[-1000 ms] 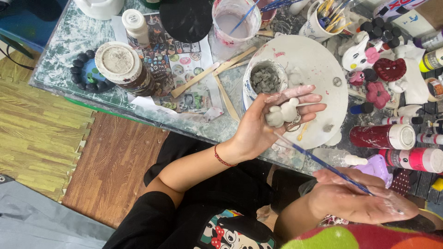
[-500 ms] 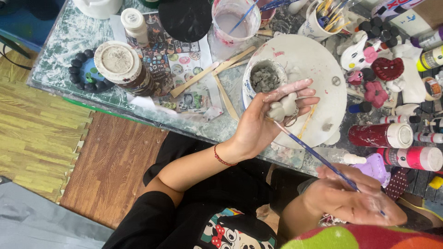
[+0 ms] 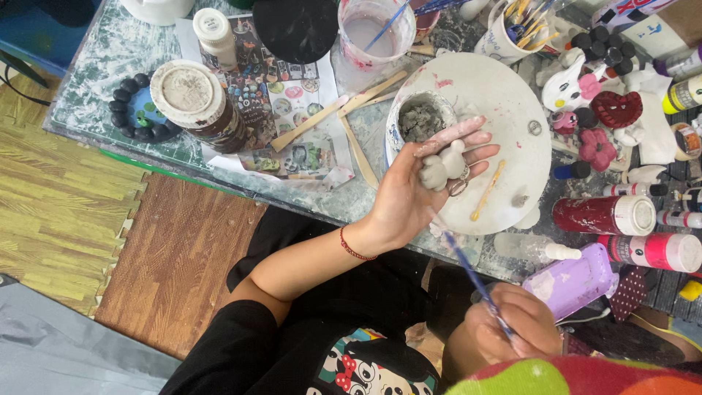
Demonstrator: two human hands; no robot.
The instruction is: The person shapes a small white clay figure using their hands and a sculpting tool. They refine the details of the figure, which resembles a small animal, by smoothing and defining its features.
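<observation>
My left hand [image 3: 428, 183] is palm up over the table edge and cradles a small grey clay figure [image 3: 441, 167] on its fingers. A red string bracelet circles that wrist. My right hand [image 3: 515, 329] is low near my lap and grips a thin blue-handled brush [image 3: 468, 272], whose tip points up toward the clay figure and ends just below my left palm. Behind the left hand lies a white round plate [image 3: 512, 117] with a small cup of grey paint [image 3: 420, 121] on it.
On the marbled table stand a rinse cup with a brush [image 3: 376, 33], a lidded brown jar [image 3: 196, 102], a white bottle [image 3: 216, 33], wooden sticks [image 3: 336, 113], red paint bottles [image 3: 607, 214], a purple tray [image 3: 574, 281] and painted figurines [image 3: 578, 88]. Wood-pattern floor mats lie to the left.
My right hand has drawn closer to my body and turned, bringing the brush steeper and its tip up under my left palm. My left hand holds the clay figure almost still.
</observation>
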